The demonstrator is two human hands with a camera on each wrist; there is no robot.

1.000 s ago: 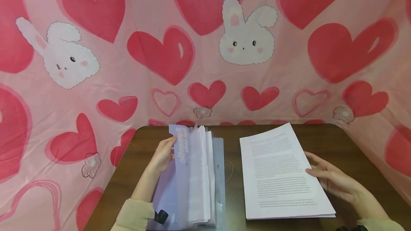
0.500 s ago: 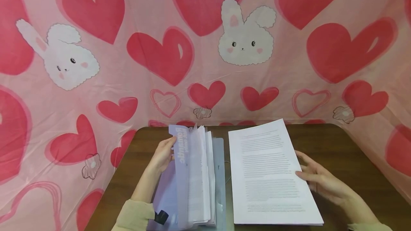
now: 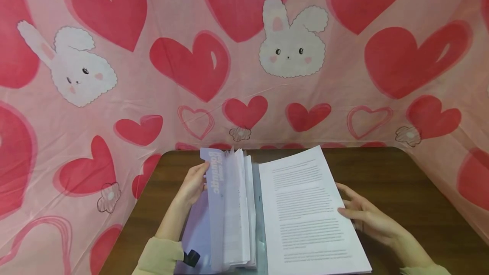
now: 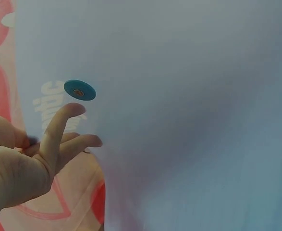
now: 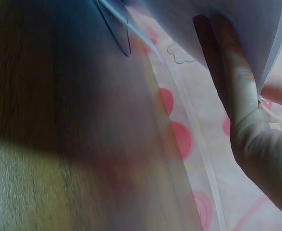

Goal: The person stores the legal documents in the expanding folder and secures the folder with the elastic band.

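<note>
My left hand (image 3: pixel 194 183) pinches the raised cover of a purple plastic document folder (image 3: pixel 215 232) by its left edge. Inside stand several papers and clear sleeves (image 3: pixel 237 224). In the left wrist view a round teal button (image 4: pixel 79 90) shows on the cover, near my bent fingers (image 4: pixel 59 125). My right hand (image 3: pixel 368 220) holds a stack of printed sheets (image 3: pixel 305 220) by the right edge, thumb on top and fingers beneath. The stack is tilted, its left edge over the folder's right part. In the right wrist view my fingers (image 5: pixel 237 72) support its underside.
A dark wooden table (image 3: pixel 412 190) lies beneath everything. Pink fabric with hearts and rabbits (image 3: pixel 294 46) hangs behind and at the sides. A thin looped cord (image 5: pixel 124 36) shows beyond the table surface in the right wrist view, under the sheets.
My right hand has carried the printed sheets leftward from beside the folder until they overlap its right part. The left hand and the folder's raised cover have stayed in place.
</note>
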